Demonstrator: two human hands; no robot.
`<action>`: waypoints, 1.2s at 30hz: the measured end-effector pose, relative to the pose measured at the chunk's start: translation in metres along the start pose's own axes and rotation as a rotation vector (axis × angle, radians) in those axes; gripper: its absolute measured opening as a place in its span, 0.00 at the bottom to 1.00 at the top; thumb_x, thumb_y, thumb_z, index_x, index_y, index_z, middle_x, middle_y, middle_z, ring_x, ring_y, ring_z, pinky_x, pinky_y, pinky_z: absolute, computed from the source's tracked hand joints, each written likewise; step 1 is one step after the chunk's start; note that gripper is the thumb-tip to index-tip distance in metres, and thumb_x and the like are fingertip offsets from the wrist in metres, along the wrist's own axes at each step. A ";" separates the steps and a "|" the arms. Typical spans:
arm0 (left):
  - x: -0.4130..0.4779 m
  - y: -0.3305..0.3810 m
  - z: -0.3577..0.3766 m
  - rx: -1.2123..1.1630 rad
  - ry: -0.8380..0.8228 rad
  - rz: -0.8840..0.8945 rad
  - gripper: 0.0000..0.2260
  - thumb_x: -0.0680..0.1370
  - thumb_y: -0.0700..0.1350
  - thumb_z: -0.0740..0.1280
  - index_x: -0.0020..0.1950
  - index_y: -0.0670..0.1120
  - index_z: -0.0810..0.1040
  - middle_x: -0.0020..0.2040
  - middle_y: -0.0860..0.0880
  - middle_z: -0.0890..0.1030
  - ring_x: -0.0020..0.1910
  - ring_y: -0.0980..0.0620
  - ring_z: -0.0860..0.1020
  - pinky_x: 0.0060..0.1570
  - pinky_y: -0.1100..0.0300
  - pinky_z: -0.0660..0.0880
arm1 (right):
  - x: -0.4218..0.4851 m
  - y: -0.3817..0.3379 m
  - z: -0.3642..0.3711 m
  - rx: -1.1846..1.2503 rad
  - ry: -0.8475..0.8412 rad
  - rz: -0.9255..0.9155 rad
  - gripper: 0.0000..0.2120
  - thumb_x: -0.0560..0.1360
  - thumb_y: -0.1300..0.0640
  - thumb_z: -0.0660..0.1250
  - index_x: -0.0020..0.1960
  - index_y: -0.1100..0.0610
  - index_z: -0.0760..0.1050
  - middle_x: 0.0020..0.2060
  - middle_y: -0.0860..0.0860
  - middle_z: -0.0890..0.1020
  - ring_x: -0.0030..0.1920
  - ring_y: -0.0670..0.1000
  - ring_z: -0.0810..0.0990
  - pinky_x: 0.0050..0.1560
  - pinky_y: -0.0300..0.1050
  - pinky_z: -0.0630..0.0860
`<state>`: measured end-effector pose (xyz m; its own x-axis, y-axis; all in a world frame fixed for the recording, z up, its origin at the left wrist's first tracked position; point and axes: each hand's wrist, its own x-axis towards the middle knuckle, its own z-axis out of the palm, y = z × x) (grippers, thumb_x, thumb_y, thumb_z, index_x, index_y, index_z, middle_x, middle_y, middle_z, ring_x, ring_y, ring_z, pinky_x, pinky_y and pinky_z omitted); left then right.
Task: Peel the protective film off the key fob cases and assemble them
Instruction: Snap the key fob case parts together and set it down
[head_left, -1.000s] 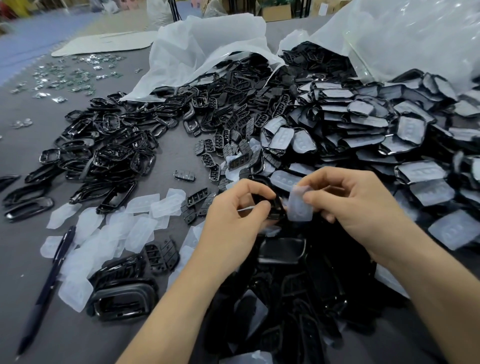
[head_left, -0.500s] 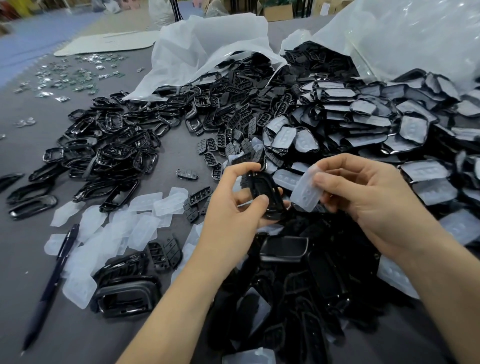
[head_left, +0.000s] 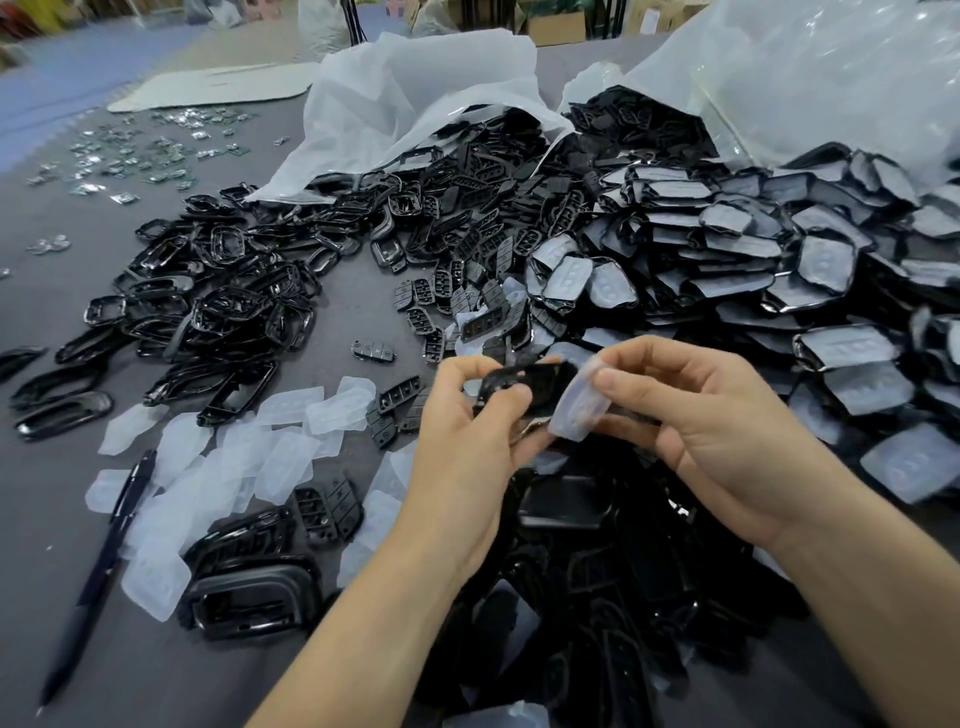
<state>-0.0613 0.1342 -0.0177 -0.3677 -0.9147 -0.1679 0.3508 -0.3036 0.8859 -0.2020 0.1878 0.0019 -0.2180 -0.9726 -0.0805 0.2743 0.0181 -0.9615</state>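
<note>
My left hand (head_left: 467, 447) grips a glossy black key fob case (head_left: 535, 382) between thumb and fingers, above the middle of the table. My right hand (head_left: 701, 431) pinches a translucent white protective film (head_left: 576, 410) by its upper end; the film hangs just right of the case, and whether any edge still clings to it I cannot tell. Film-covered cases (head_left: 826, 265) are heaped at the right. Bare black frames (head_left: 218, 312) are piled at the left, and small button pads (head_left: 457, 291) lie scattered between them.
Peeled films (head_left: 218, 467) litter the grey table (head_left: 363, 291) at the left front, beside a dark pen (head_left: 98, 566) and a large black frame (head_left: 254, 597). Black cases (head_left: 597, 597) pile under my hands. Plastic bags (head_left: 415, 93) spill parts at the back; small clear bits (head_left: 130, 156) lie far left.
My right hand has pulled the film away from the case toward the right. My left hand has turned and lifted the case, whose bare glossy face now shows.
</note>
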 end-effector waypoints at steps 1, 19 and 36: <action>-0.001 -0.002 0.001 0.011 -0.015 -0.006 0.07 0.79 0.31 0.59 0.50 0.41 0.72 0.44 0.40 0.83 0.41 0.47 0.83 0.43 0.57 0.81 | 0.000 0.000 0.000 0.008 0.010 -0.016 0.05 0.62 0.57 0.71 0.37 0.57 0.82 0.38 0.55 0.83 0.42 0.50 0.82 0.47 0.43 0.81; -0.009 -0.010 0.006 0.155 -0.021 0.310 0.12 0.75 0.37 0.68 0.53 0.50 0.83 0.47 0.47 0.85 0.46 0.51 0.82 0.46 0.62 0.78 | -0.016 0.011 0.028 -0.409 0.044 -0.413 0.06 0.70 0.61 0.71 0.42 0.51 0.78 0.37 0.47 0.83 0.37 0.51 0.80 0.40 0.45 0.79; -0.026 -0.008 0.020 0.374 -0.078 0.605 0.14 0.79 0.34 0.61 0.56 0.50 0.78 0.55 0.57 0.83 0.55 0.61 0.80 0.51 0.71 0.74 | -0.021 0.023 0.033 -0.519 0.477 -0.701 0.07 0.73 0.60 0.71 0.44 0.49 0.77 0.40 0.45 0.80 0.41 0.48 0.80 0.42 0.34 0.74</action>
<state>-0.0716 0.1657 -0.0114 -0.2673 -0.8680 0.4184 0.1985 0.3753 0.9054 -0.1607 0.2008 -0.0103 -0.5589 -0.6091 0.5628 -0.4802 -0.3155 -0.8184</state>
